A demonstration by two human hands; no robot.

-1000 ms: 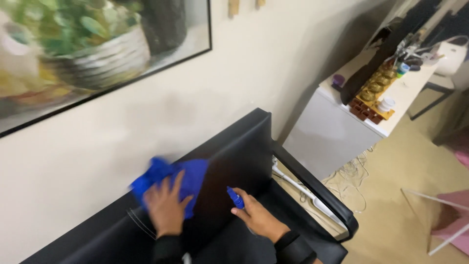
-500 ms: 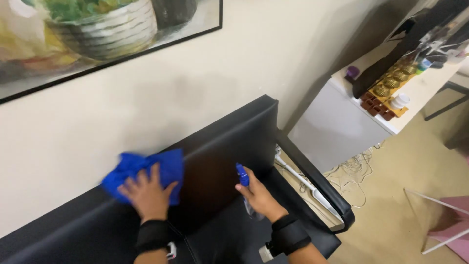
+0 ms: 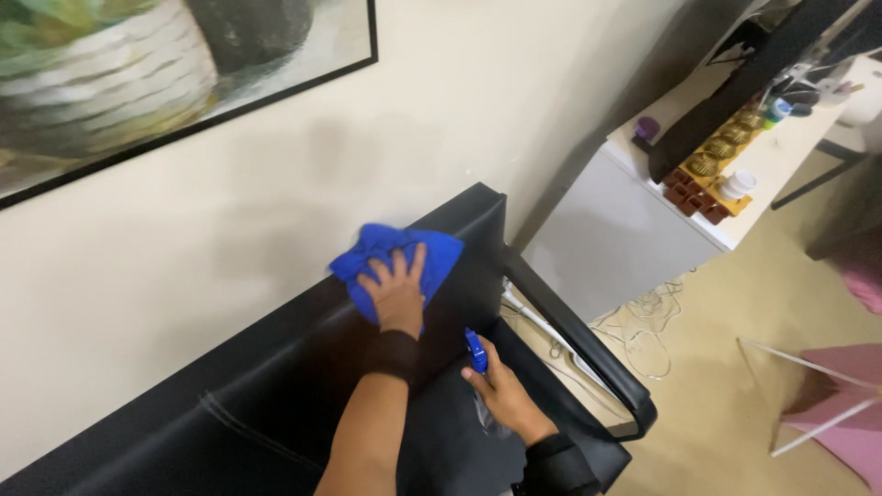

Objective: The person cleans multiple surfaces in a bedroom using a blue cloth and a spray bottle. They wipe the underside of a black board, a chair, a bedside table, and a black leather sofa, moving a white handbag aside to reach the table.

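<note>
My left hand [image 3: 397, 291] presses flat, fingers spread, on a blue cloth [image 3: 390, 253] lying over the top edge of a black sofa's backrest [image 3: 276, 367]. A black band wraps that wrist. My right hand [image 3: 503, 395] is lower and to the right, closed around a spray bottle with a blue head [image 3: 475, 350]; the clear bottle body is mostly hidden under the hand. The bottle hangs over the black seat cushion, near the sofa's right armrest [image 3: 570, 344].
A cream wall with a framed picture of a plant pot [image 3: 138, 83] rises behind the sofa. To the right stand a white table [image 3: 643, 220] with a brown tray of gold cups [image 3: 712, 170], white cables on the tan floor, and something pink [image 3: 850, 422].
My left hand has slid the blue cloth rightwards along the backrest top, closer to its right end. My right hand stays low with the spray bottle. The view has shifted.
</note>
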